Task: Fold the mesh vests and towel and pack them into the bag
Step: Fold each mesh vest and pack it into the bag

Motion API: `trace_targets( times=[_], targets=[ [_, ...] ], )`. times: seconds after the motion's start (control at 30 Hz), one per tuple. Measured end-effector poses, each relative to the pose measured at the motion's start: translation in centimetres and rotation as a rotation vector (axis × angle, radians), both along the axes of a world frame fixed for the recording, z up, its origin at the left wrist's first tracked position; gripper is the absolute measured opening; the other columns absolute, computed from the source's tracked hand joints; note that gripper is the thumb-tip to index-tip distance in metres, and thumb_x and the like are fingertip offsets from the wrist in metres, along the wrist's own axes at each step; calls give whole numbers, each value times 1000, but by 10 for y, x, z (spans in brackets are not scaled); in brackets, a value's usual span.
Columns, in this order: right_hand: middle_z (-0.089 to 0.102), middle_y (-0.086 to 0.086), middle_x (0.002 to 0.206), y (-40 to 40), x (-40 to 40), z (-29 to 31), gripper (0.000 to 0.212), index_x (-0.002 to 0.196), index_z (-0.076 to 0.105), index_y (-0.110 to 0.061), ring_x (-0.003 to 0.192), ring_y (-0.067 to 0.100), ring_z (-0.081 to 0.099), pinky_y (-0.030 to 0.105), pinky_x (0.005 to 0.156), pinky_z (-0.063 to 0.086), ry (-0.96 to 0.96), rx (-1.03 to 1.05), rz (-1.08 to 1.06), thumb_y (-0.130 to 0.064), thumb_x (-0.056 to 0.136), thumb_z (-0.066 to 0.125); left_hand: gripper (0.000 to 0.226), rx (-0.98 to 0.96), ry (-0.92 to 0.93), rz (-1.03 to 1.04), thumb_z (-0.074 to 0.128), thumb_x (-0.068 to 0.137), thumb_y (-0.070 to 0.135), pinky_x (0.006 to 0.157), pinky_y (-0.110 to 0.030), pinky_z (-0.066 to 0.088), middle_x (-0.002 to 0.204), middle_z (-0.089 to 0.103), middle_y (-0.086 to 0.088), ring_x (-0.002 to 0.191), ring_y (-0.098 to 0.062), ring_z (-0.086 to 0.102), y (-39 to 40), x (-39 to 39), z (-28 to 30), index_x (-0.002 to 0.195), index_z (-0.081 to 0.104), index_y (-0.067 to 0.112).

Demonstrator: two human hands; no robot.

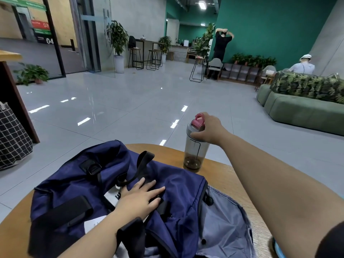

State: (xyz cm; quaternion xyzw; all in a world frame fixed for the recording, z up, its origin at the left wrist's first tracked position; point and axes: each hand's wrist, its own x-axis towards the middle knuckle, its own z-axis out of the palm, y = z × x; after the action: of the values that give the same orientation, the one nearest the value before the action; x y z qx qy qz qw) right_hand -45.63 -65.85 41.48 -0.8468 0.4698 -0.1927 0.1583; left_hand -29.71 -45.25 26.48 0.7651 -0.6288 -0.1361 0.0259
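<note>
Your left hand [141,198] lay flat, fingers straight and spread, on top of the navy bag [178,185], which filled the lower centre of the frame on the round wooden table [219,170]. Your right hand [206,127], at centre right, was curled round the lid of a smoky shaker bottle [195,146] with a pink cap, standing upright near the table's far rim and just beside the bag. The bag's mouth gaped toward the lower right, showing pale grey lining [223,220]; its fabric hung past the table's near edge. A white label [113,197] beside your left hand carried dark print too cut off to read. Beyond the table the tiled floor [130,101] stretched broad toward the stools in the upper centre. At upper left, signs read "03" [45,25] and "04" [49,41].
</note>
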Motion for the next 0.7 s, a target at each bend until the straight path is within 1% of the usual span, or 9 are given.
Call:
trace_targets(
  times=[0.07,0.13,0.27,0.4,0.5,0.57,0.63,0.67,0.7],
  targets=[
    [36,7,144,2,0,-4,68,142,35,-30,136,36,23,38,109,25,125,-58,40,-37,82,65,43,4,-5,2,24,98,53,113,-56,3,157,7,23,146,-11,-5,0,0,1,139,15,61],
    [15,6,157,6,0,-5,69,148,23,-38,143,37,2,44,116,11,198,-62,48,-39,88,58,43,-1,-8,0,24,98,53,113,-56,3,157,7,22,146,-11,-5,1,0,1,139,15,61],
    [4,4,160,8,0,-2,73,149,12,-43,144,36,-11,49,116,8,203,-57,26,-43,91,56,43,32,5,-13,25,98,53,113,-56,3,157,7,21,147,-13,-4,-3,0,3,139,16,60],
    [-10,3,160,19,-1,-4,97,150,-9,-36,145,31,-18,54,115,0,273,-121,8,-51,85,61,42,127,93,-24,31,97,56,115,-51,7,157,12,18,147,-17,-2,-6,6,15,139,28,55],
    [-13,-1,160,36,-2,-10,97,150,-9,-35,145,29,-19,53,115,-3,231,-175,52,-47,85,62,43,66,136,-38,40,95,54,117,-47,14,156,21,13,147,-20,6,-2,10,29,137,41,46],
    [-6,0,160,53,-3,-15,91,151,-1,-33,146,28,-14,51,115,-1,169,-236,70,-40,86,63,41,-83,160,-40,51,92,47,111,-38,28,145,39,6,139,-20,29,3,9,39,131,53,34],
    [11,3,158,79,-2,-22,81,150,16,-25,146,26,0,45,117,6,95,-338,113,-34,84,64,22,-228,135,2,58,89,40,89,-29,41,114,51,3,111,-17,50,13,3,52,105,59,24],
    [22,5,154,95,-1,-27,74,147,26,-20,145,25,12,41,117,11,68,-344,161,-32,85,64,16,-242,113,33,58,89,39,77,-28,39,101,51,3,96,-17,51,21,-2,59,90,54,23],
    [34,7,148,112,2,-33,66,143,35,-15,140,26,26,38,116,20,48,-274,229,-30,85,63,21,-202,85,54,57,90,38,69,-29,36,92,51,3,86,-17,50,29,-6,66,81,48,21]
  ],
)
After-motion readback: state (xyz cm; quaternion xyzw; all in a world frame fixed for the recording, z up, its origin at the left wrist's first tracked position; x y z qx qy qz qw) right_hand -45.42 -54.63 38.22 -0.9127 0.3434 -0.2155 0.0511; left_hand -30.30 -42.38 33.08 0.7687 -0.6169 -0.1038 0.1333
